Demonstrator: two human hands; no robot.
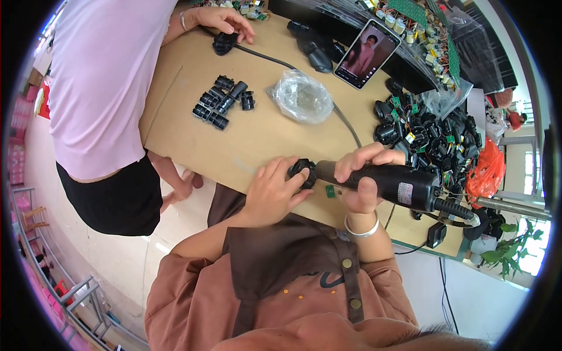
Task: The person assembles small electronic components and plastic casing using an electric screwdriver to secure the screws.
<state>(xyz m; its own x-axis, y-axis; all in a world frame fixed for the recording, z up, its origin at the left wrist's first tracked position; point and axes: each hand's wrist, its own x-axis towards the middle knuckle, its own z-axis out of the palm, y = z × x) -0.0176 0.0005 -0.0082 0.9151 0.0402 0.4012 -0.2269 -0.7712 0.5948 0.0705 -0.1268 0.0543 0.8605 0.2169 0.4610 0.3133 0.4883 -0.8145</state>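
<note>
My left hand (273,196) is closed around a rounded black plastic part (302,174) near the table's front edge. In my right hand (362,182) is a black electric screwdriver (404,187), lying nearly level with its grey nose toward the part. The nose meets the part or sits right beside it; the bit itself is hidden. A small green circuit board piece (330,191) lies on the tabletop just below the nose. A thick cord leaves the screwdriver's rear end to the right.
A co-worker's hand (225,20) rests by a black part (224,43) at the far left. Short black cylinders (212,110) and a clear plastic bag (301,96) lie mid-table. A cable runs past the bag. A phone (367,54) leans behind; black housings (427,131) pile up at right.
</note>
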